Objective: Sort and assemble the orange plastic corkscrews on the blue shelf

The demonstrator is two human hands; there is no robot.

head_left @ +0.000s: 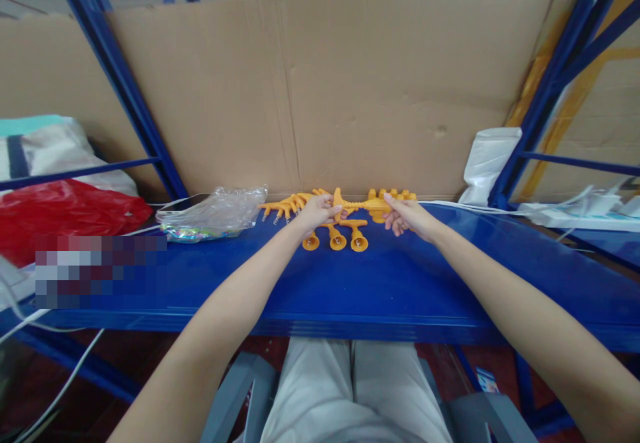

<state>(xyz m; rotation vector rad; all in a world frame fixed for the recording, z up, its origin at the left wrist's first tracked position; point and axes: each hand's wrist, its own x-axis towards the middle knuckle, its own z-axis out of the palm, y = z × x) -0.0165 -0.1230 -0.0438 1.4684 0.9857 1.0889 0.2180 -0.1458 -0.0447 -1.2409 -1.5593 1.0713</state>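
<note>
Yellow plastic pieces lie along the back of the blue shelf. My left hand (320, 213) is closed, with thumb and fingers pinching an upright yellow plastic handle (339, 199). My right hand (406, 219) is bent around a yellow plastic piece (376, 207), its thumb on top and its fingers loosely curled below. A ribbed yellow section (356, 207) spans the space between my hands. Just in front stand yellow bell-shaped corkscrews (358, 237), each showing a metal spiral. More yellow corkscrews (287, 205) with metal spirals lie left of my left hand.
A clear plastic bag (220, 211) with colourful contents sits left of the pieces. Further left is a red bag (75, 216). Cardboard (380, 89) walls off the back. At right are a white pouch (487, 166), blue posts and white cables with a power strip (575, 215).
</note>
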